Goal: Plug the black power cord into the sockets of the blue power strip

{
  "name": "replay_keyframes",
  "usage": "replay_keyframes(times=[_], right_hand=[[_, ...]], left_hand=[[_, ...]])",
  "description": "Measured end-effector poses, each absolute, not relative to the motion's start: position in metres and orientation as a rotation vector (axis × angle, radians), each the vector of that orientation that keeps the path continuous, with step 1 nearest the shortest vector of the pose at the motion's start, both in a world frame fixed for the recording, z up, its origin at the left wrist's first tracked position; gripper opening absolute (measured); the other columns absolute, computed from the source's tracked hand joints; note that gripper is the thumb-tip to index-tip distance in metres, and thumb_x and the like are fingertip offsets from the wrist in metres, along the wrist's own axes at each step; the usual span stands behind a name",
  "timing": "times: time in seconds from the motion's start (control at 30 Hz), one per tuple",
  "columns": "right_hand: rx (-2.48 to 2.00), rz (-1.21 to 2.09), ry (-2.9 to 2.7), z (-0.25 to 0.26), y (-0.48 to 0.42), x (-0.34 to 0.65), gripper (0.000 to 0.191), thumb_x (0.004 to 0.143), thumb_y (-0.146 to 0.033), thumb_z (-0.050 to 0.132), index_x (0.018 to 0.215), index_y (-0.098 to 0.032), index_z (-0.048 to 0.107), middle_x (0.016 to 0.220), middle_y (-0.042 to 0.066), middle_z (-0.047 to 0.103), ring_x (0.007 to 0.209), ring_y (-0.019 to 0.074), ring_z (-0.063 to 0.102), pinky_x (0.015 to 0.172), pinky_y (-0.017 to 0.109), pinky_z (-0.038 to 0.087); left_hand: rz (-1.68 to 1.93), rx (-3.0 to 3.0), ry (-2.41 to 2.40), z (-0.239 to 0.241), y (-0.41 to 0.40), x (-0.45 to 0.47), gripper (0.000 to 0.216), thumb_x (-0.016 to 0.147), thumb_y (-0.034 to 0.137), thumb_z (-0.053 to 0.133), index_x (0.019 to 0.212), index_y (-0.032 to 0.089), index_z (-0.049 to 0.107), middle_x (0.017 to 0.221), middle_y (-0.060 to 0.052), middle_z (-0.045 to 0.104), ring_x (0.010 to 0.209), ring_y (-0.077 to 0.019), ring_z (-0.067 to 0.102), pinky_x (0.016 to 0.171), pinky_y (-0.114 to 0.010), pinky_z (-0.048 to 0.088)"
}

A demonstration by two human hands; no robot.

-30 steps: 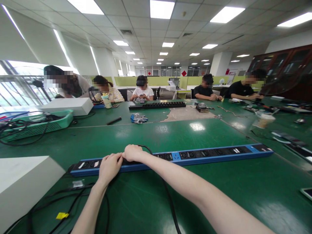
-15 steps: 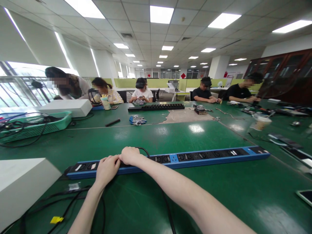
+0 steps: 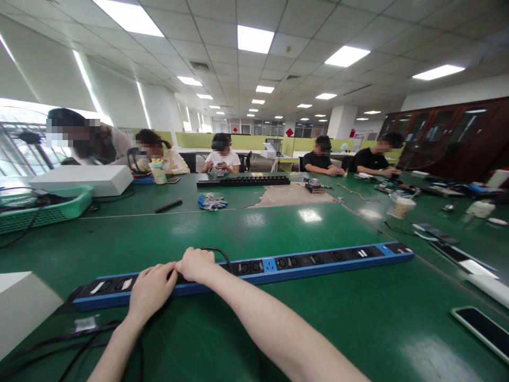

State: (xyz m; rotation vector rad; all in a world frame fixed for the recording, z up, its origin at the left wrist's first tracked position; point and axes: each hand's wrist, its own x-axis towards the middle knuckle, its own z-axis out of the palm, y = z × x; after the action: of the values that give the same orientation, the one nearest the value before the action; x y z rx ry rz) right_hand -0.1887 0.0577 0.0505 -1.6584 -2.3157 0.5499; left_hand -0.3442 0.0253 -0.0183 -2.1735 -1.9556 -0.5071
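Observation:
A long blue-and-black power strip [image 3: 270, 265] with a row of sockets lies across the green table in front of me. My left hand [image 3: 153, 286] rests over its left part, fingers curled onto the strip. Touching it, my right hand [image 3: 196, 265] is closed in a fist above the sockets. From the far side of that fist a black power cord [image 3: 222, 253] arches out and passes beneath my right forearm. The cord's end and the sockets under both hands are hidden.
Black cables [image 3: 75, 347] and a white box [image 3: 24, 307] are at the near left. A phone [image 3: 483, 330] lies at the right. Farther back are a green basket [image 3: 51, 216], gloves [image 3: 212, 202], a black strip [image 3: 242, 181] and a plastic cup [image 3: 401, 206]. Several people sit beyond.
My view has turned slightly right and up, so the table scene sits farther left in it. Both hands keep about the same hold on the power strip and cord.

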Motion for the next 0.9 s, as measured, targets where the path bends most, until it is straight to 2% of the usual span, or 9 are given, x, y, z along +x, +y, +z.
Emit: replay_keyframes(times=[0.3,0.63,0.9], right_hand=[[-1.673,0.553,-2.278,0.048,0.055,-0.187,0.055,0.088,-0.053,0.051,0.122,-0.011,0.065,0.117,0.020,0.072,0.110,0.0334,0.069,0.091,0.046,0.055],[-1.649,0.519,-2.217,0.048,0.046,-0.183,0.046,0.091,-0.048,0.048,0.118,-0.014,0.063,0.115,0.019,0.072,0.109,0.0325,0.069,0.089,0.048,0.054],[-1.616,0.450,-2.209,0.042,0.039,-0.178,0.038,0.096,-0.046,0.044,0.112,-0.020,0.066,0.106,0.015,0.074,0.104,0.0296,0.070,0.085,0.044,0.054]], left_hand=[[-0.468,-2.133,-1.929,-0.017,0.022,-0.341,0.041,0.097,0.039,0.036,0.108,0.026,0.072,0.110,-0.006,0.075,0.104,-0.0254,0.065,0.093,-0.037,0.041],[-0.460,-2.101,-1.922,-0.010,0.016,-0.332,0.043,0.099,0.037,0.033,0.110,0.024,0.073,0.109,-0.009,0.075,0.105,-0.0256,0.065,0.095,-0.037,0.040],[-0.451,-2.115,-1.939,-0.008,0.016,-0.331,0.042,0.099,0.035,0.033,0.108,0.023,0.072,0.107,-0.009,0.075,0.106,-0.0248,0.065,0.099,-0.037,0.038]])
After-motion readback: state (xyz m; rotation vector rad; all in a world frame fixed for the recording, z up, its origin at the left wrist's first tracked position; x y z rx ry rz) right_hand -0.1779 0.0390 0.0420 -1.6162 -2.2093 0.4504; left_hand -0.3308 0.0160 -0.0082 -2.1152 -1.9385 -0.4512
